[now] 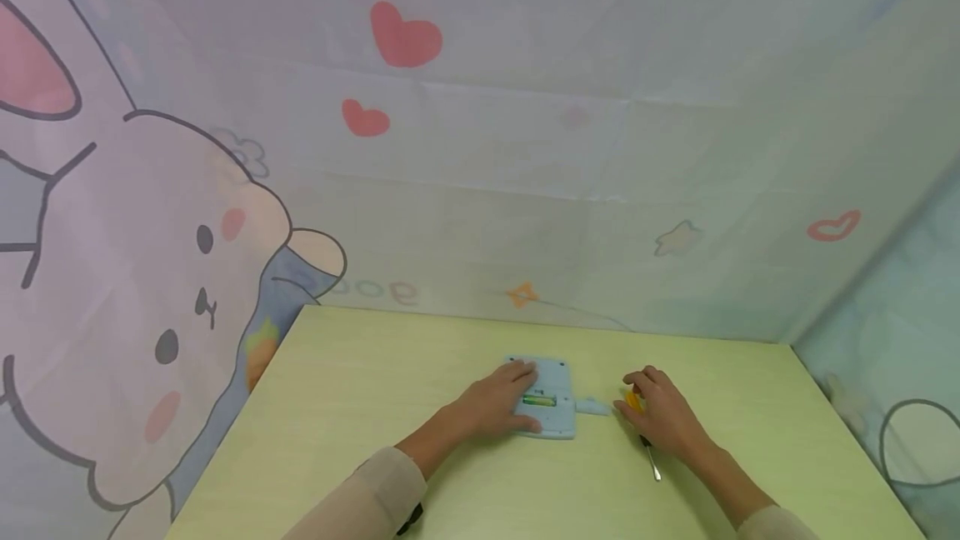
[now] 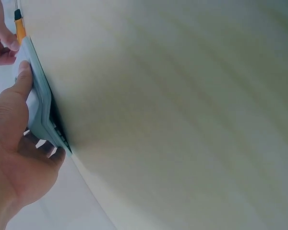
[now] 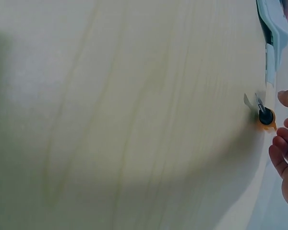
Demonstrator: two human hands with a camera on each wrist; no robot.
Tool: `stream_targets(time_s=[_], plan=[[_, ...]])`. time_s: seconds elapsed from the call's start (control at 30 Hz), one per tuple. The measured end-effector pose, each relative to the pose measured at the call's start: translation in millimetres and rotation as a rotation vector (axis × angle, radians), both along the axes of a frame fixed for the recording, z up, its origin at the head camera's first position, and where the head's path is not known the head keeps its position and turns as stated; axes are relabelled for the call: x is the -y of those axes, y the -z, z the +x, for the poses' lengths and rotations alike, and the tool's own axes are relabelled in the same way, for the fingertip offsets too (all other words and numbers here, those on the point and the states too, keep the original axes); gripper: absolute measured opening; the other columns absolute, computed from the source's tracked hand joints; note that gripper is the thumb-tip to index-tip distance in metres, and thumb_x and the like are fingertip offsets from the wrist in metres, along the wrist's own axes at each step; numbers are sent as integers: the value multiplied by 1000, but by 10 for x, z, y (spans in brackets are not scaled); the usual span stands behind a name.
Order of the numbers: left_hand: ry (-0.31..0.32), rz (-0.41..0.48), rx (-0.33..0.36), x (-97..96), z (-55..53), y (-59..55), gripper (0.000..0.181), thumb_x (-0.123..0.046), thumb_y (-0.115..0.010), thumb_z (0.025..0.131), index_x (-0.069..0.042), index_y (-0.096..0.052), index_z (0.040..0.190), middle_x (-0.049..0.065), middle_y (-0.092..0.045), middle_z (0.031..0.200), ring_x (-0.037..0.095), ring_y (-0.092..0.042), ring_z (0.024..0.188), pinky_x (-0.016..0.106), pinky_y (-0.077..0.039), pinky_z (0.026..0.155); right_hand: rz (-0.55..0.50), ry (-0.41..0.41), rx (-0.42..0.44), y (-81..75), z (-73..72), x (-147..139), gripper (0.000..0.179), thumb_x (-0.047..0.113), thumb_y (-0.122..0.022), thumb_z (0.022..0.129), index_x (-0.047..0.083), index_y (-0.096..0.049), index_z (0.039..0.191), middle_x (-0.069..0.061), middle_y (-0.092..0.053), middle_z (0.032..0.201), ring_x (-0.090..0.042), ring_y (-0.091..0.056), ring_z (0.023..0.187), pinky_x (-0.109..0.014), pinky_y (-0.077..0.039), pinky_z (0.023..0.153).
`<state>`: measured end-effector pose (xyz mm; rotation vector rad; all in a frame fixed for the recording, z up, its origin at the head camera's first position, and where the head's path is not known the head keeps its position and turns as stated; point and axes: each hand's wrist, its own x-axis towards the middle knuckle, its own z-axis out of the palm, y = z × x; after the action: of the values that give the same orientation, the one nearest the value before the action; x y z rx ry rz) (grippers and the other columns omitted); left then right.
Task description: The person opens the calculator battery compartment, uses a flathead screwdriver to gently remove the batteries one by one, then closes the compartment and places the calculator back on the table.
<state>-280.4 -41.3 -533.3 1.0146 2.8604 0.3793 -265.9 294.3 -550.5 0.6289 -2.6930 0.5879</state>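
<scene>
To the right of the pale-blue device (image 1: 553, 421), a screwdriver (image 1: 646, 442) lies near-to-far beside the closer right hand (image 1: 666, 415), fingers relaxed; the left hand (image 1: 489, 402) grips the device.

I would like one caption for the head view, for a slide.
Left hand resting on a light-blue device with an exposed battery; right hand at a screwdriver.

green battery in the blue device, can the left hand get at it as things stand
Probably yes: the green battery lies uncovered, and the left hand rests on the blue device right beside it.
</scene>
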Motion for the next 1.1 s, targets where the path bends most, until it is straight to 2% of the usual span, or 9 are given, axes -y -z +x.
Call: stream_targets(time_s=[0.17,0.33,0.53,0.77,0.97,1.1], plan=[[-8,7,17,0,19,-14,87,-60,-67,99,-11,-37,166,1,-30,174,22,-24,160,39,-35,123,1,26,34,-1,13,-21,34,16,-84,92,-2,-70,117,-3,-58,97,-18,-56,89,-39,-53,75],[-7,17,27,0,22,-26,87,-58,-67,99,-11,-37,166,2,-29,174,23,-24,161,40,-33,124,4,60,116,-9,38,-42,31,15,-80,94,-1,-67,117,1,-58,93,-13,-53,80,-37,-52,72],[-7,7,17,1,11,-17,88,-60,-67,99,-11,-37,166,1,-29,174,22,-24,161,38,-32,125,8,111,219,-28,77,-60,32,26,-75,99,0,-62,111,1,-55,84,-13,-47,68,-30,-44,61],[-2,15,8,7,3,-8,88,-60,-68,99,-10,-38,165,2,-30,173,23,-24,160,38,-32,125,35,140,259,-74,100,-65,32,34,-73,99,3,-62,100,0,-53,80,-15,-46,67,-32,-42,60],[1,16,9,6,-16,13,88,-60,-67,98,-11,-38,165,1,-30,173,22,-24,160,37,-31,125,53,117,334,-121,101,-70,22,24,-71,96,7,-58,90,1,-52,74,-15,-45,63,-30,-39,58],[-2,18,14,0,-22,31,88,-60,-67,98,-11,-38,165,1,-30,173,22,-24,160,37,-32,125,56,116,364,-146,95,-67,16,14,-68,89,10,-53,83,0,-50,70,-14,-42,60,-28,-35,56]])
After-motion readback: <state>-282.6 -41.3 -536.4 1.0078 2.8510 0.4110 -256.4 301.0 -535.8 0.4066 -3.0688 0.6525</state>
